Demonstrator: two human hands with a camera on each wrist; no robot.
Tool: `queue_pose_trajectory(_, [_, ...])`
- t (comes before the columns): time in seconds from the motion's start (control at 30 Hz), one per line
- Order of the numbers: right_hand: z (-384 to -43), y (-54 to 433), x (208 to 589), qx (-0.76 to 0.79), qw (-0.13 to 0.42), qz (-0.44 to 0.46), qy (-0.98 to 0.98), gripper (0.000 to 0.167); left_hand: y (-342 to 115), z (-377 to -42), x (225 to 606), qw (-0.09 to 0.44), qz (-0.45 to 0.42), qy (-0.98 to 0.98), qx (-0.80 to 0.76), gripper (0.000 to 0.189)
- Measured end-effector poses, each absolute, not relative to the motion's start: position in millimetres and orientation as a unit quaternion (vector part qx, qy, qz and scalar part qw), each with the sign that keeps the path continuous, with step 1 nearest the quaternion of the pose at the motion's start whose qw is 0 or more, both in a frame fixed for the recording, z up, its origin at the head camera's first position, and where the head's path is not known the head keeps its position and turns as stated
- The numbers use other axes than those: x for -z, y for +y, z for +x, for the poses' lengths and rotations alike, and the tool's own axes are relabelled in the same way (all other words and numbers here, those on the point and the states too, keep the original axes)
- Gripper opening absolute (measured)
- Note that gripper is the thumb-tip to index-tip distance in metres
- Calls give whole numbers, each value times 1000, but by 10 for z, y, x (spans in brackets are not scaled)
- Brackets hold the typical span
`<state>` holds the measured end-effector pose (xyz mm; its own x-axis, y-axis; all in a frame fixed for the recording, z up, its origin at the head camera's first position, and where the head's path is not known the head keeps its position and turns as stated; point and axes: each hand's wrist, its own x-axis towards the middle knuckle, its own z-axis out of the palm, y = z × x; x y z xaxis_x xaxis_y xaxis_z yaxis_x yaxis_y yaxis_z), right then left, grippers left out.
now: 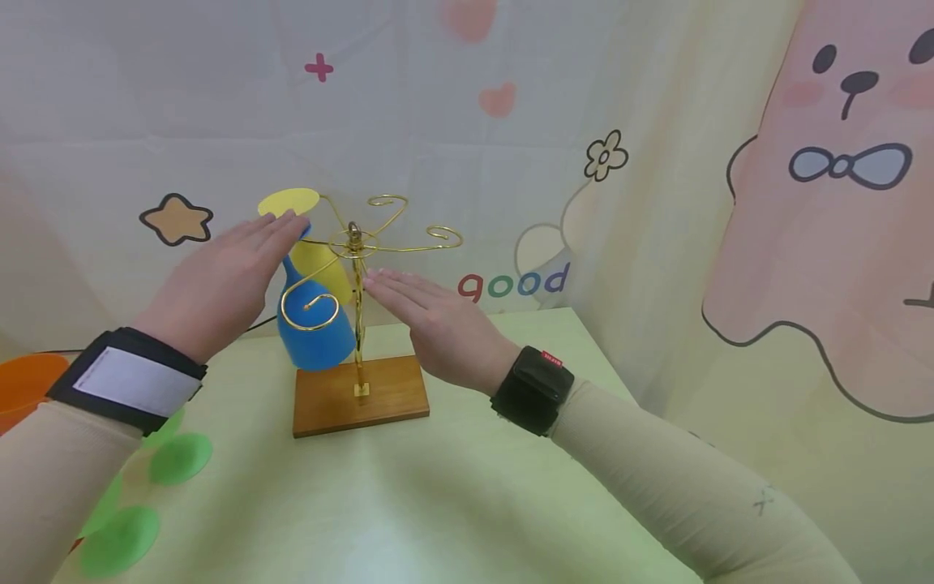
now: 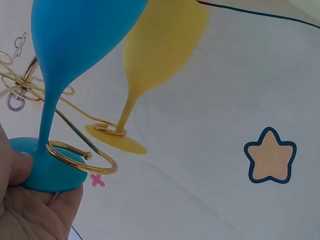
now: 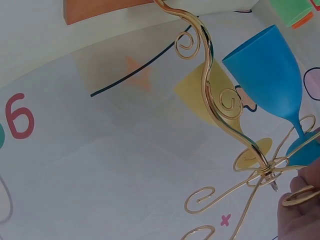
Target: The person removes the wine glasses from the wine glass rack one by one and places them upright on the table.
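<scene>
Taking the hub of the gold wire stand point(image 1: 358, 332) in the head view as the clock's centre, the left hand point(image 1: 222, 280) is reaching in at nine o'clock. In the left wrist view its thumb and fingers are pinching the foot point(image 2: 50, 177) of a blue goblet point(image 1: 324, 350). The goblet is hanging mouth down, slightly tilted, its bowl spreading toward seven o'clock. Its stem is lying right at a gold curl point(image 2: 107, 170), though I cannot tell whether it is seated inside.

The right hand point(image 1: 447, 326) is hovering at four o'clock, fingers straight and together, pointing toward ten; its fingertips are sitting just beside the pole, and I cannot tell whether they are touching it. It is not seen to be holding anything.

A yellow goblet point(image 1: 332, 282) is also hanging mouth down, behind the blue one, its foot resting over a curl at ten o'clock. Bare curls are showing at one, three and seven o'clock.

At six o'clock a wooden base point(image 1: 397, 389) is carrying the stand on the bench point(image 1: 481, 487). Green discs point(image 1: 181, 459) are showing between seven and eight o'clock, and an orange tub point(image 1: 29, 381) is standing between eight and nine.
</scene>
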<state>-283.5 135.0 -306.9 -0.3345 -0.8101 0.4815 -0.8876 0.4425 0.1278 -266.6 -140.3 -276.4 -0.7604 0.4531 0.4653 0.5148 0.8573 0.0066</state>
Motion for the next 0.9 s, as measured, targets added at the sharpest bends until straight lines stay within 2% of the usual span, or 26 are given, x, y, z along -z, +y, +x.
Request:
queue_pose_trajectory(0.63, [-2836, 1340, 3087, -90, 248, 521, -812, 64, -1564, -2416, 2930, 227, -251, -935, 109, 59])
queue_pose_trajectory(0.9, [-2863, 1341, 3114, -99, 256, 524, -806, 65, -1682, -2299, 3019, 236, -233, -936, 119, 62])
